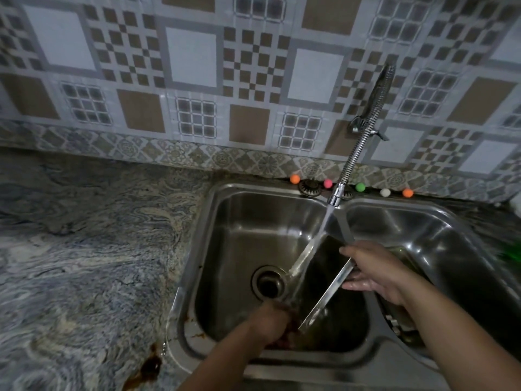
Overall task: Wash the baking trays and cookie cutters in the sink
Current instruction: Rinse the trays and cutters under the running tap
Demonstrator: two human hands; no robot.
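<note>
A dark metal baking tray (318, 277) is tilted on edge over the left basin of the steel double sink (225, 249). Water runs from the flexible spring tap (337, 197) onto the tray's upper end. My left hand (275, 325) grips the tray's lower near corner, fingers curled round it. My right hand (372, 270) holds the tray's upper right rim, thumb on top and fingers under it. No cookie cutter can be made out.
The drain (267, 285) lies in the left basin. Something dark with a checked edge (397, 320) lies in the right basin under my right arm. Small coloured balls (360, 187) line the sink's back ledge. Marbled counter (84, 263) spreads left; a green thing (511, 251) sits at the right edge.
</note>
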